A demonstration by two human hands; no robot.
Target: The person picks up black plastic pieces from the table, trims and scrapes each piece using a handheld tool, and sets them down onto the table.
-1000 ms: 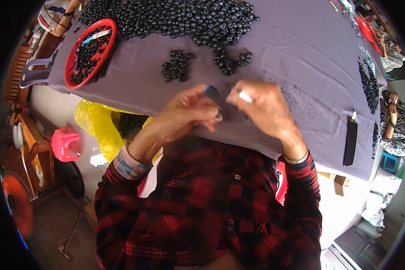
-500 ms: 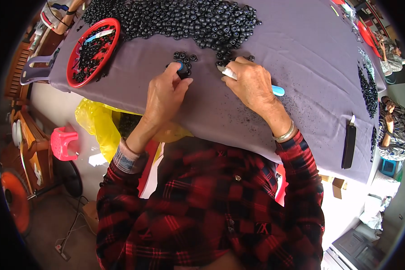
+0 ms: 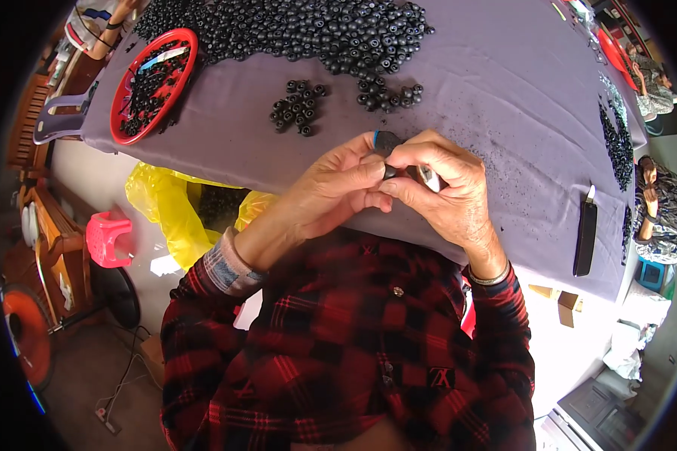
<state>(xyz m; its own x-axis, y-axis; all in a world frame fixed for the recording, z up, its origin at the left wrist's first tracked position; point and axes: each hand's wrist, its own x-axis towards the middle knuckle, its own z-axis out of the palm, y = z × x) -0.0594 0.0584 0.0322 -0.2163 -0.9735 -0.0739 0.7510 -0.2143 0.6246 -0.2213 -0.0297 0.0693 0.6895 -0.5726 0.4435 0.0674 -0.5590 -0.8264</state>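
Tablecloth, purple, is covered along its far side by a heap of black pieces; a red basin is set at left. Near the front edge, right hand and left hand are held together. White tool is gripped in the right; small black piece is pinched at left fingertips.

On the left side, a pink stool stands on the floor, near some wooden furniture. Nearby is an orange fan with a black base, and a socket strip lies with its cable. A purple chair is beside the bench. On the right, there are a carton, a blue stool, white bags and a grey cabinet.
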